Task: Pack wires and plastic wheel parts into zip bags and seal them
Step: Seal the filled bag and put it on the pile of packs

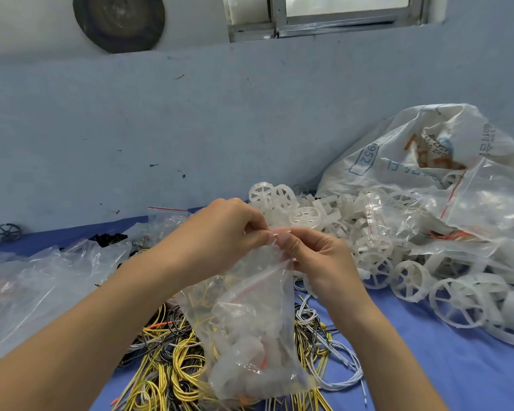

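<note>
Left hand (220, 229): centre of the frame, fingers curled, thumb and fingertips pinching the top edge of the zip bag (250, 327).
Right hand (315, 256): just right of centre, fingers curled, pinching the same top edge; its fingertips meet those of the left hand.
Zip bag: clear plastic with a red zip line, hanging from both hands in the lower centre of the frame above the wires; it holds white plastic parts and some yellow wire. Whether the zip line is closed cannot be told.
Wires (166, 366): a loose heap of yellow, black and white coils on the table at bottom centre, partly hidden behind the bag; white loops (336, 351) spread out to the right of it.
Plastic wheel parts (398, 277): a large pile of translucent white spoked wheels on the table, from centre to the right edge of the frame, beside the right hand.
Empty zip bags (487, 200): clear bags with red strips lying on top of the wheel pile at right; one more (166, 218) stands behind the left hand.
Woven sack (413, 149): white with blue print, slumped against the wall at upper right behind the wheels.
Plastic sheeting (36, 280): crumpled clear plastic at the left edge of the frame.
Dark wheel (6, 232): small, spoked, at far left by the wall.
Black parts (109, 239): a small cluster left of centre, behind the sheeting.
Table (428, 366): covered in blue, bare at lower right.
Wall (190, 129): pale blue and scuffed, with a round dark disc (118, 20) at upper left and a window frame (324, 22) at top.
</note>
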